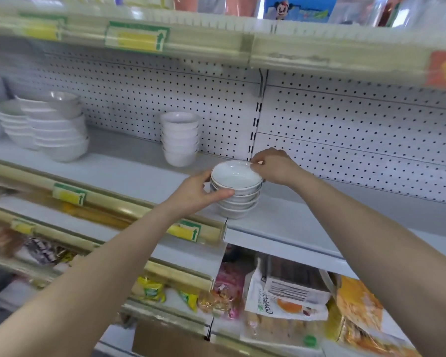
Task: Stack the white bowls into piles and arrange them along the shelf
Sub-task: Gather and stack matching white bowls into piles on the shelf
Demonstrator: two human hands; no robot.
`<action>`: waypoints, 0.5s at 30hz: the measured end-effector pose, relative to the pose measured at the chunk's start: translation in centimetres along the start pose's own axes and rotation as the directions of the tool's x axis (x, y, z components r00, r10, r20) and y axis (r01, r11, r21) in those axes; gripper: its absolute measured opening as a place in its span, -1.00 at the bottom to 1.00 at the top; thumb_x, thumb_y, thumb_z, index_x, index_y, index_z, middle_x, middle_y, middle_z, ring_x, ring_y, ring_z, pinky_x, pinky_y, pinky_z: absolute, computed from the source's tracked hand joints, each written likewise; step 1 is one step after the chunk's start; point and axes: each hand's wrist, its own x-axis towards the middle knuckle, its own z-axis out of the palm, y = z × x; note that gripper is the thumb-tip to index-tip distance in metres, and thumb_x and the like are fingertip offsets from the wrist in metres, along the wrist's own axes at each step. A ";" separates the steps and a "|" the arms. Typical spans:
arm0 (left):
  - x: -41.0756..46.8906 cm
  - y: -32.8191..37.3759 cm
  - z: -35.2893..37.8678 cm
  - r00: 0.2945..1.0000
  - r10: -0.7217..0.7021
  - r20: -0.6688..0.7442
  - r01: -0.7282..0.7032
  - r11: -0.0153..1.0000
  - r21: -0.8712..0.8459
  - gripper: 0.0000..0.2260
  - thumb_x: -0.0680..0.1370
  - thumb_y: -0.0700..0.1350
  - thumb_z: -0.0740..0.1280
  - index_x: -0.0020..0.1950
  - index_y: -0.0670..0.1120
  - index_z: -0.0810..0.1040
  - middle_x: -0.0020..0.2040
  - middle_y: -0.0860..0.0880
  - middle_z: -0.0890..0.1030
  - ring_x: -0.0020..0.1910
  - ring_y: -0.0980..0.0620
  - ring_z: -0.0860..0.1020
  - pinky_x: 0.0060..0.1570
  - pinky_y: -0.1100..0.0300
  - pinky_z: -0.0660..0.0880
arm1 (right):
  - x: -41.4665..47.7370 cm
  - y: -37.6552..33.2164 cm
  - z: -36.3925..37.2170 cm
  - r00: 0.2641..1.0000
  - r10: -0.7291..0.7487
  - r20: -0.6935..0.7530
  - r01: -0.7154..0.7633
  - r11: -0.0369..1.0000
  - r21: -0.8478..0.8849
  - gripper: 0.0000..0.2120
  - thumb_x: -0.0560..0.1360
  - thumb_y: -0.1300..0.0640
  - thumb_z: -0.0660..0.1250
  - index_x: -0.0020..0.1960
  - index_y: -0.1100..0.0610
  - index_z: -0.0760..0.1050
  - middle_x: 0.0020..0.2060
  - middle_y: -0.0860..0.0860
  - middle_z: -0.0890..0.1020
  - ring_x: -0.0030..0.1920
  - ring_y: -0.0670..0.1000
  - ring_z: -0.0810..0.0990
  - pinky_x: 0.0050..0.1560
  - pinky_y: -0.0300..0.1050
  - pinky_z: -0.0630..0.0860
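Bowl pile (236, 194) sits on shelf (307, 217), near its front edge, approx 4–5 high. Left hand (196, 193) cups pile's left side, fingers (220, 195) curled w/ thumb across the front. Right hand (274, 167) at pile's far-right rim, fingers pinching top bowl's edge. Taller pile (180, 137) behind-left of it, by pegboard (345, 130). Wide bowls (54, 124) far left of it.
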 end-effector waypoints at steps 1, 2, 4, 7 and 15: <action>-0.2 0.3 0.4 1.000 0.002 -0.025 -0.002 1.000 -0.004 -0.52 0.43 0.13 0.48 0.31 0.16 0.43 0.10 0.30 0.53 0.11 0.27 0.49 0.04 0.50 0.37 | -0.2 0.2 0.3 1.000 0.008 -0.017 -0.008 0.999 0.037 -0.71 0.61 0.08 0.20 0.21 0.14 0.60 0.15 0.10 0.63 0.10 0.13 0.60 0.16 -0.07 0.50; -0.3 0.5 0.6 0.999 0.007 -0.044 -0.007 1.000 -0.010 -0.49 0.43 0.11 0.50 0.33 0.14 0.43 0.12 0.26 0.54 0.12 0.25 0.49 0.06 0.44 0.38 | -0.3 0.3 0.6 0.999 0.016 -0.037 -0.014 0.998 0.066 -0.72 0.60 0.11 0.20 0.21 0.15 0.59 0.16 0.12 0.62 0.10 0.15 0.60 0.18 -0.05 0.50; -0.4 0.8 0.9 0.998 0.017 -0.064 -0.018 1.000 -0.022 -0.46 0.43 0.09 0.51 0.37 0.12 0.43 0.17 0.20 0.56 0.17 0.20 0.50 0.10 0.39 0.38 | -0.5 0.6 0.9 0.998 0.027 -0.065 -0.021 0.996 0.088 -0.71 0.61 0.13 0.20 0.22 0.17 0.59 0.21 0.13 0.58 0.16 0.18 0.57 0.22 -0.04 0.47; -0.6 0.9 0.8 0.998 0.013 -0.068 -0.015 1.000 -0.021 -0.46 0.43 0.10 0.50 0.37 0.14 0.43 0.19 0.22 0.55 0.19 0.21 0.49 0.10 0.43 0.37 | -0.3 0.9 1.1 0.997 0.032 -0.074 -0.023 0.992 0.121 -0.71 0.60 0.13 0.20 0.22 0.17 0.59 0.21 0.13 0.59 0.18 0.21 0.56 0.25 -0.02 0.47; -1.0 1.2 1.2 0.996 0.023 -0.083 -0.026 0.999 -0.038 -0.54 0.49 0.10 0.43 0.37 0.17 0.41 0.27 0.18 0.55 0.24 0.17 0.48 0.26 0.19 0.39 | -0.1 1.7 2.1 0.996 0.052 -0.077 -0.042 0.990 0.132 -0.68 0.61 0.06 0.14 0.25 0.02 0.58 0.22 0.06 0.59 0.25 0.15 0.47 0.11 -0.13 0.38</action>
